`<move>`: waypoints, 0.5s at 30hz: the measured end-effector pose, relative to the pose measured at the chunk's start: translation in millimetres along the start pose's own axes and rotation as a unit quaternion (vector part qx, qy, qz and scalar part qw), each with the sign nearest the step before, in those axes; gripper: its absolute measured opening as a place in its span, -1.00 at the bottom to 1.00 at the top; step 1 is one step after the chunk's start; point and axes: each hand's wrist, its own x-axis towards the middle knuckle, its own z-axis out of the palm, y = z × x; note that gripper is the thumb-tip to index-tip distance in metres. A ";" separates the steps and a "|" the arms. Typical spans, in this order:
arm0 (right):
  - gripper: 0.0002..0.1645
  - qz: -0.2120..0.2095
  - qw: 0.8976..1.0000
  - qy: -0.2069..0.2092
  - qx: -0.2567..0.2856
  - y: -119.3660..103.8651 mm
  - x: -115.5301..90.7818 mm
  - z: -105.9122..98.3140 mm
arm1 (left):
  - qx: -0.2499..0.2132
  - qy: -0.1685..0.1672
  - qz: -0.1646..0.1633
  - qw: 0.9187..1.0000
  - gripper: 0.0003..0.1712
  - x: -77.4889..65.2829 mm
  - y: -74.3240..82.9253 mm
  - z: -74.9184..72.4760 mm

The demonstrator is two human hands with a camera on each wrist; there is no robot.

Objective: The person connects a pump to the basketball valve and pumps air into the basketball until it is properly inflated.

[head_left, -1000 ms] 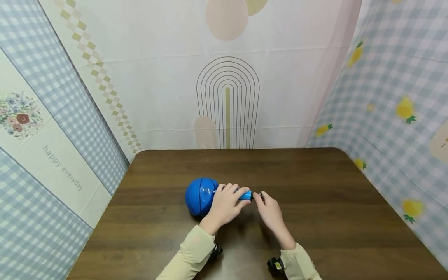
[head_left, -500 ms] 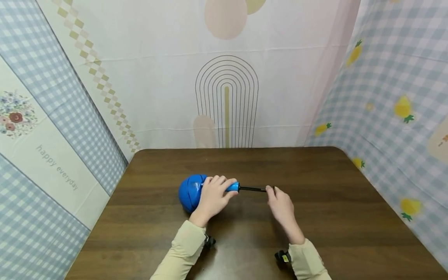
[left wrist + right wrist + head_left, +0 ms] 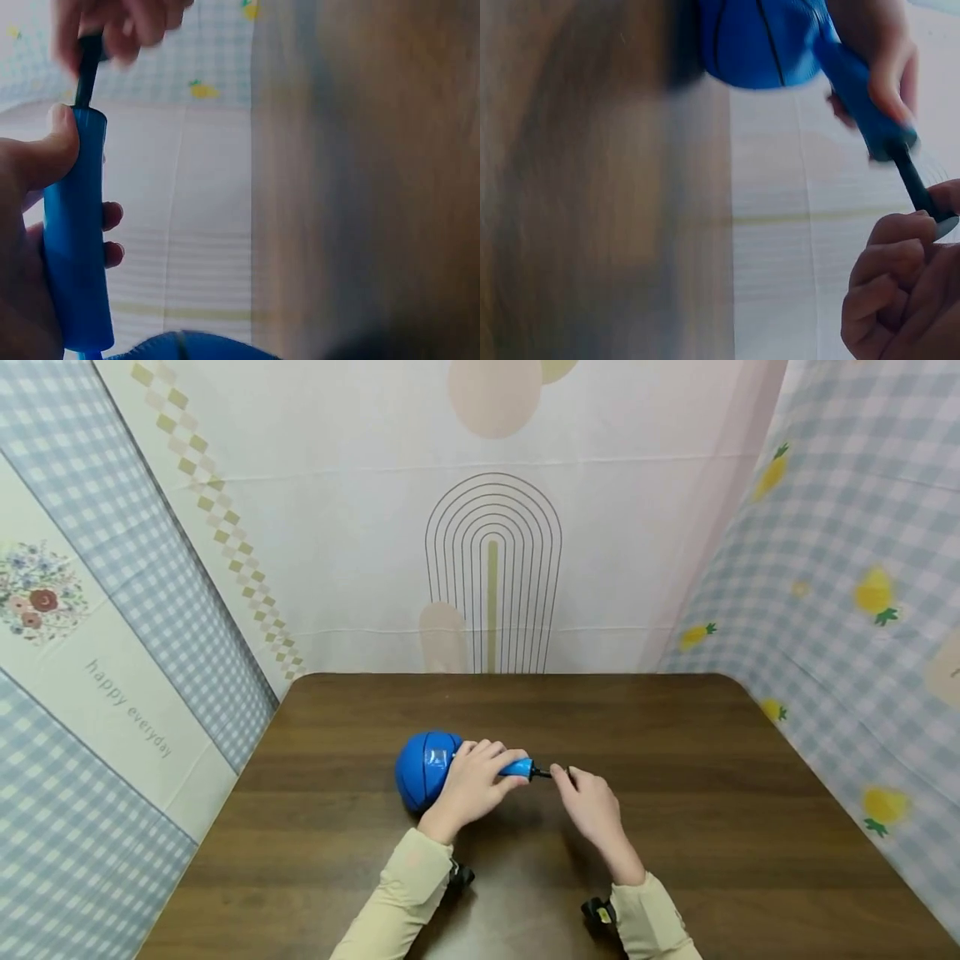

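A blue ball (image 3: 422,774) with dark seams, like a small basketball, lies on the table, left of both hands. My left hand (image 3: 471,785) wraps round the blue barrel of a hand pump (image 3: 73,225), thumb near the barrel's end. Toward the ball, the barrel narrows to a thin blue tip (image 3: 91,355); where it meets the ball is hidden by my left hand in the head view. My right hand (image 3: 592,808) grips the pump's black handle (image 3: 946,225) with curled fingers. A short stretch of black rod (image 3: 910,176) shows between barrel and handle.
The brown wooden table (image 3: 360,893) runs back to a pale cloth backdrop (image 3: 360,568). Checked cloths (image 3: 825,635) hang at both sides. Each wrist carries a small black camera (image 3: 597,912) just below the hand.
The black rod was mostly in, then drawn far out to the right, and is now pushed most of the way back. The ball and left hand shifted left, then back right in view.
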 end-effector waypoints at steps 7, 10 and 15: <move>-0.39 0.017 0.999 0.036 0.021 13.4 5.9 -22.4 | 0.001 0.030 -0.022 0.999 -0.58 4.1 -15.8 -8.6; -0.39 0.015 0.998 0.061 0.005 9.7 5.2 -14.2 | 0.033 0.062 -0.026 0.997 -0.59 5.1 -3.6 2.7; -0.41 0.000 0.997 0.061 -0.039 -0.3 1.9 6.0 | 0.069 0.091 -0.010 0.993 -0.58 3.0 22.2 23.2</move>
